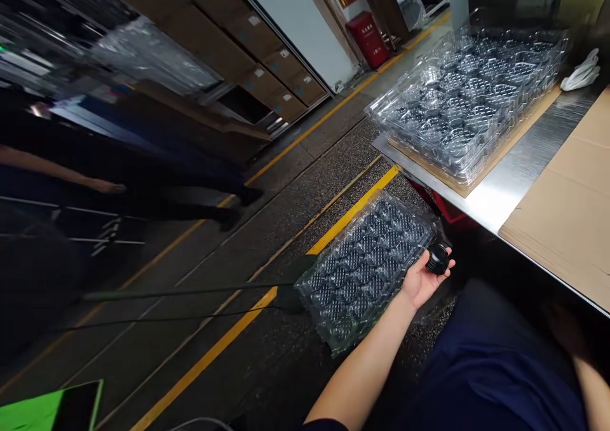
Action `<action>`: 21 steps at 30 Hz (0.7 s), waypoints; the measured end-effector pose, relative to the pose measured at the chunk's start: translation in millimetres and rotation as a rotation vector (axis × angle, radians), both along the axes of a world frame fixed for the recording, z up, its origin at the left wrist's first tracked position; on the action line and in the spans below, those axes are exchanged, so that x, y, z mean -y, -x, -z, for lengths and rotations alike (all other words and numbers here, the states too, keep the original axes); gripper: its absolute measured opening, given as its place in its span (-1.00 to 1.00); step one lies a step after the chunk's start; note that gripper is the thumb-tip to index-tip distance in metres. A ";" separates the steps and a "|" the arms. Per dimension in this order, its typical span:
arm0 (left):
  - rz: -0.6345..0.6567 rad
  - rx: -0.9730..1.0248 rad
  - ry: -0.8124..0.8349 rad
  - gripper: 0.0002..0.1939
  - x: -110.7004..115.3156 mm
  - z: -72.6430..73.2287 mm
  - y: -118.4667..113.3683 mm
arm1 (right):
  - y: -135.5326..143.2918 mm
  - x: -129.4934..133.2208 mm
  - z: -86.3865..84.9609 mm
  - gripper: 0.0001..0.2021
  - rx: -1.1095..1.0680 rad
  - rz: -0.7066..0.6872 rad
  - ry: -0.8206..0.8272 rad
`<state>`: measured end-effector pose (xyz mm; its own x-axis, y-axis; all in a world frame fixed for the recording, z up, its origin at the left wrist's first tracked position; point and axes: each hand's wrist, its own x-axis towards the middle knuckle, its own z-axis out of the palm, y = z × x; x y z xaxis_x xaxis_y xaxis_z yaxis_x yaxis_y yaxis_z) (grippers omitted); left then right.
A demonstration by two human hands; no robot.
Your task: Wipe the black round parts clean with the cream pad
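My left hand (424, 283) is closed around a small black round part (438, 259) with ribbed sides, held between thumb and fingers. Just beyond that hand, low beside the table, lies a clear plastic blister tray (365, 267) with rows of compartments that look dark inside. My right hand (565, 329) is in deep shadow below the table's edge, close to my lap. Its fingers are too dark to make out.
Stacked clear blister trays (452, 100) stand on the metal table (543, 177), beside flat cardboard (572, 164) and a white glove (581, 72). Yellow lines (229, 348) mark the floor. At left a person in dark clothes (119, 157) is blurred, near shelved cardboard boxes (248, 68).
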<state>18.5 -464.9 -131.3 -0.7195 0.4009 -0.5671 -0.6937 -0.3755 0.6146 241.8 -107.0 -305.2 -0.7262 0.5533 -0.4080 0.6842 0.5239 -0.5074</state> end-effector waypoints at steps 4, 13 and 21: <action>0.108 -0.411 0.449 -0.37 -2.4 -12.2 -2.5 | -5.5 -6.9 8.7 -0.53 0.030 0.049 0.141; 0.353 -0.693 0.819 -0.19 -17.7 -21.0 -10.5 | -7.3 -7.8 3.5 -0.47 0.022 0.063 0.171; 0.517 -0.743 0.829 -0.26 -25.4 -18.6 -20.7 | -11.1 -7.4 0.5 -0.51 0.029 0.051 0.162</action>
